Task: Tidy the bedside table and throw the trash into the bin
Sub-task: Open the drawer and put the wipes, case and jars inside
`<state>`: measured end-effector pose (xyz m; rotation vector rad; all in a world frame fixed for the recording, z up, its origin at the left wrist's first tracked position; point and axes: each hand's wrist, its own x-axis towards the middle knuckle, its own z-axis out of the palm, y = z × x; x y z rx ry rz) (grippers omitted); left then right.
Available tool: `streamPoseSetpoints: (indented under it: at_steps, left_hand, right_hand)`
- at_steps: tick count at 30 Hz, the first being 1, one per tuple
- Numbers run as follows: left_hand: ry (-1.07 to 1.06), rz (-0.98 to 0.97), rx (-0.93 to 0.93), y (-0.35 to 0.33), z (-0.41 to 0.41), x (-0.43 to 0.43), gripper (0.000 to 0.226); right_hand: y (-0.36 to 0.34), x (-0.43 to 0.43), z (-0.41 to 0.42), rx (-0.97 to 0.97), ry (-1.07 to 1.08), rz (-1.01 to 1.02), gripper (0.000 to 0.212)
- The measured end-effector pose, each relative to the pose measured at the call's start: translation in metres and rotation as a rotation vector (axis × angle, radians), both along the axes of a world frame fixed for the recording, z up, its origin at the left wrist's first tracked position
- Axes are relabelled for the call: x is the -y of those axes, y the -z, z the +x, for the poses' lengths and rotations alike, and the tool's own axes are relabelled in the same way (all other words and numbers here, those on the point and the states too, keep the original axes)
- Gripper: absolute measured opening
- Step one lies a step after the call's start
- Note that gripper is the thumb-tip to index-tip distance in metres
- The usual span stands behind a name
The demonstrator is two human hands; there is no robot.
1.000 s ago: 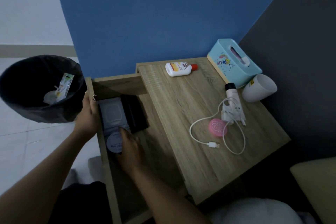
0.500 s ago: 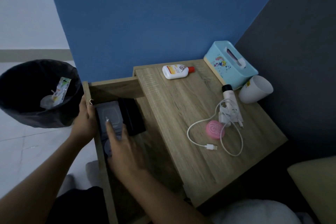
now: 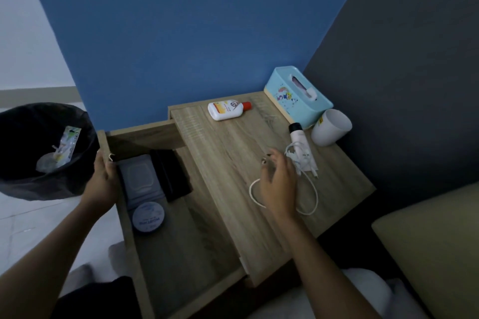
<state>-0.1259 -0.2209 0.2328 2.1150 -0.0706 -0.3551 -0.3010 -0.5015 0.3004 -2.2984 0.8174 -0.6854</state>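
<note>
**Head view.** The right hand hovers palm down over the right half of the worktop, with its fingers loosely curved. It hides the middle of a white cable. Whether it grasps anything under the palm cannot be told. The cable's loops show on both sides of the hand and run up to a white charger. The charger lies on a white tube with a black cap.

The left hand grips the left wall of the open drawer, thumb inside. The drawer's front is cut off by the lower frame edge.

In the drawer's rear left corner lie:
- a grey wipes pack;
- a black item, too dark to identify;
- a round tin, just in front of the pack. Its lettering is upside down and unreadable.

On the worktop:
- A white bottle with a red cap lies near the rear edge. Its label is illegible.
- A teal tissue box with a rainbow print occupies the rear right corner.
- A white cup stands tilted beside the box. It bears a yellow sticker whose text is too small to read.

Bare wood runs along the worktop's left side, from the bottle to the front edge.

The bin, with a black liner, stands on the floor just beside the drawer's left wall. It holds a wrapper and other pale trash.
</note>
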Motion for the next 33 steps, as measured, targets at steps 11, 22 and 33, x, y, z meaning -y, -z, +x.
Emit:
streamPoseSetpoints:
  at_steps: [11,22,33]
  left_hand:
    - [0.029,0.052,-0.06,-0.002,0.006,-0.005,0.057]
    - [0.048,0.027,-0.067,0.006,0.011,-0.006,0.061]
    - [0.035,0.046,-0.061,0.005,0.008,-0.005,0.06]
  right_hand:
    - [0.014,0.006,-0.044,-0.002,0.177,-0.044,0.041]
    - [0.018,-0.001,-0.044,-0.184,0.098,-0.108,0.064]
    - [-0.035,-0.008,-0.039,-0.264,0.28,-0.154,0.087]
